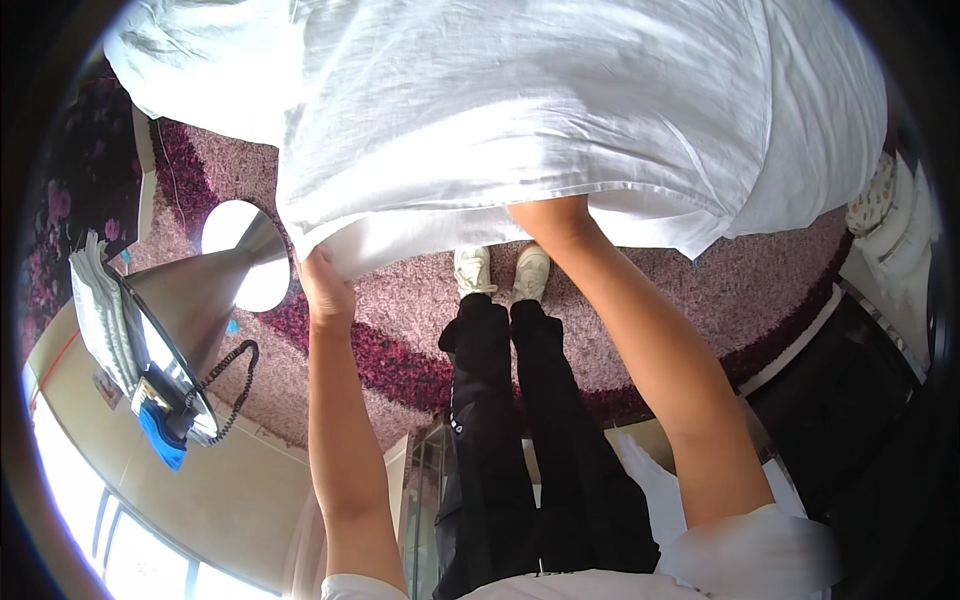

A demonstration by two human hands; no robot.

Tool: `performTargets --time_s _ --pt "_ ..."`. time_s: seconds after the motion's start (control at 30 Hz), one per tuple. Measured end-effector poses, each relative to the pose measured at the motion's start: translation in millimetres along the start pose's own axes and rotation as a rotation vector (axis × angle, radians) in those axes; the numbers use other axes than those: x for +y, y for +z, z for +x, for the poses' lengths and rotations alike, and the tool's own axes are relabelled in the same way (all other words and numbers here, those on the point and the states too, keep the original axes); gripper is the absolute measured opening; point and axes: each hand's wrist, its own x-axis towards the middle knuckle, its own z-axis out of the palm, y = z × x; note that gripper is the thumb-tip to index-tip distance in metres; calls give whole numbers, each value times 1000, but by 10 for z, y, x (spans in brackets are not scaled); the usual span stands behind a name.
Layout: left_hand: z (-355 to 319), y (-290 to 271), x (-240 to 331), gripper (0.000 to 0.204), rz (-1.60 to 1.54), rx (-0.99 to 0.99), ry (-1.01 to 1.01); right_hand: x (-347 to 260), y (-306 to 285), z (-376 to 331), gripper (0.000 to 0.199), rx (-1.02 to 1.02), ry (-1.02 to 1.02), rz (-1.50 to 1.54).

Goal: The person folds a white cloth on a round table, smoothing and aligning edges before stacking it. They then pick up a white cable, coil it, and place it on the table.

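A large white bed sheet (520, 110) spreads across the upper part of the head view, wrinkled, with its near edge hanging over the carpet. At the left end of that edge, my left hand (326, 287) is closed on the cloth, its fingertips partly out of sight. Farther right, my right hand (553, 214) reaches in under the hem. The sheet covers its fingers, so their position does not show.
To the left stands a small round table on a cone-shaped metal base (215, 265), holding a folded white cloth (105, 310) and a black coiled cord (245, 375). A pink and purple rug (395, 310) lies underfoot. White bundled fabric (890, 235) and a black surface (830, 390) are at right.
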Motion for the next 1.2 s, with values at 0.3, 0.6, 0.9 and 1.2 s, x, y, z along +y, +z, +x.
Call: performTargets --time_s 0.3,0.6,0.9,1.2 --pt "-34 39 3 38 148 -189 133 169 90 159 15 155 -115 180" --pt "28 138 -95 26 71 118 232 195 62 75 22 -38 -93 198" --pt "165 152 -183 27 322 192 328 505 -611 -629 32 -163 -283 -200" --pt "428 231 -464 25 506 438 428 1162 -1077 -639 24 67 63 -473"
